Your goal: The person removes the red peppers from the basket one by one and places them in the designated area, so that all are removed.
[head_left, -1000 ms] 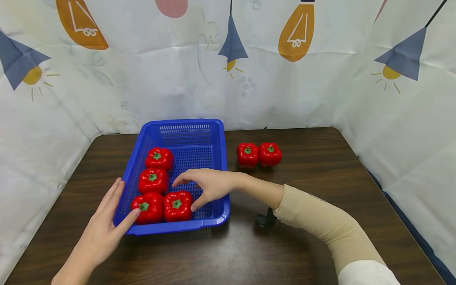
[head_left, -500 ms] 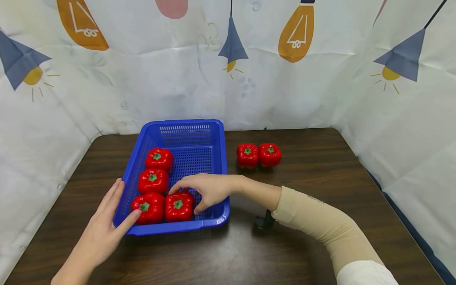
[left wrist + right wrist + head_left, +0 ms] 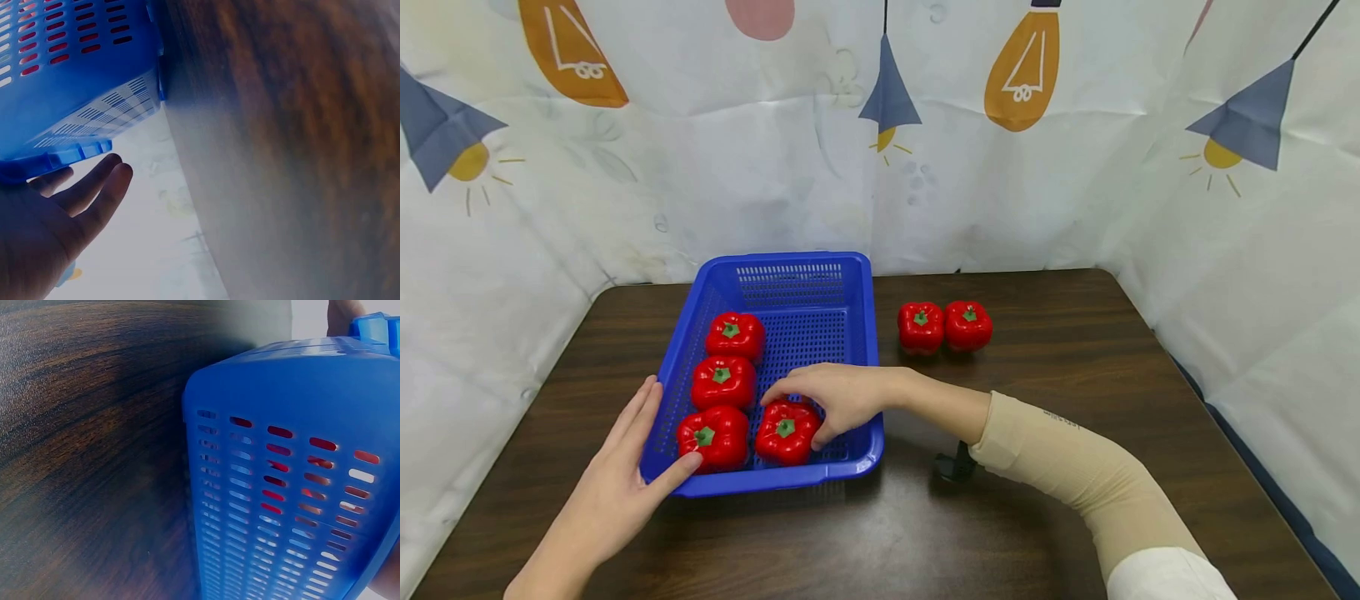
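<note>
A blue plastic basket (image 3: 775, 477) holds several red bell peppers. Three of them, such as the middle one (image 3: 723, 382), line its left side. My right hand (image 3: 842, 398) reaches over the right rim and grips the front right bell pepper (image 3: 787, 433), fingers behind it and thumb at its right. A small gap parts that pepper from the front left bell pepper (image 3: 712, 439). My left hand (image 3: 613, 483) rests with straight fingers at the basket's left rim, its thumb over the front left corner. The left wrist view shows those fingers (image 3: 100, 194) extended beside the rim.
Two more bell peppers, a left one (image 3: 921, 327) and a right one (image 3: 967, 325), stand side by side on the dark wooden table (image 3: 1045, 358), right of the basket. A white printed curtain (image 3: 760, 183) surrounds the table's back and sides.
My right hand has come down onto the front right bell pepper and closed round it. That pepper has shifted right, away from its neighbour. The left hand stays almost still.
</note>
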A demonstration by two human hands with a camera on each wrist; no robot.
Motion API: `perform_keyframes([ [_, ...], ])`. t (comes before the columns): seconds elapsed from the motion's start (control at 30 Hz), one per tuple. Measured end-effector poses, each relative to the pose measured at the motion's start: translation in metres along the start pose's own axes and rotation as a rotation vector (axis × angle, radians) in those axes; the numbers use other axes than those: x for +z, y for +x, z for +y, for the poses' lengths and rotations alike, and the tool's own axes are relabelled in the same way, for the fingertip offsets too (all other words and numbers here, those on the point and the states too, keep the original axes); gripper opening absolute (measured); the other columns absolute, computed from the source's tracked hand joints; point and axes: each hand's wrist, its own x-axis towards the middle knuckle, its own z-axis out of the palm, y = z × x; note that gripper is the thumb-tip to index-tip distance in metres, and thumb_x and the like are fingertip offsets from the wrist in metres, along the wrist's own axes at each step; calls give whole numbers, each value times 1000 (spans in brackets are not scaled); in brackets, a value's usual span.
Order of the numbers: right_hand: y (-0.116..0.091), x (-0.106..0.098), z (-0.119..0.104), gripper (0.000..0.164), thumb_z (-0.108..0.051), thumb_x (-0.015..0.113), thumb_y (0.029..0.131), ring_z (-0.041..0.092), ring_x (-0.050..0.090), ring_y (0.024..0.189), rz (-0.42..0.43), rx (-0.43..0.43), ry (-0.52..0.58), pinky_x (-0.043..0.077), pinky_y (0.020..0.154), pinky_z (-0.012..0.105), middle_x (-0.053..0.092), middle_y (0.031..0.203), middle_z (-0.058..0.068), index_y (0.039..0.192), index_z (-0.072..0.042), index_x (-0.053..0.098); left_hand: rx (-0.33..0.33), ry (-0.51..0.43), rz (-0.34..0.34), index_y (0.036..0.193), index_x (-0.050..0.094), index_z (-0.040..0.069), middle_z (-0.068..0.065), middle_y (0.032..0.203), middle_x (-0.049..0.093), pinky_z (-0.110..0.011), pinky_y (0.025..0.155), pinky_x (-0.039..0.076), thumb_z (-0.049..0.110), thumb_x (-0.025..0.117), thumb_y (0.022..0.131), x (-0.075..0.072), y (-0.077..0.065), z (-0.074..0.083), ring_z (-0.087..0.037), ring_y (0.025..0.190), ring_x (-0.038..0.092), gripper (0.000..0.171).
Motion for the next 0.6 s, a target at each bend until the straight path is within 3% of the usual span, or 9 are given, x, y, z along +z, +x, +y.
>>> perform_keyframes([
  [0.6, 2, 3, 0, 66, -18, 85, 85, 4, 52, 116, 27, 12, 28, 47, 96, 16, 57, 130, -3, 138, -13, 46, -19, 31, -27, 166, 9, 12, -12, 172, 5, -82, 100, 28, 38, 75, 92, -2, -1, 2, -49, 150, 17, 102],
])
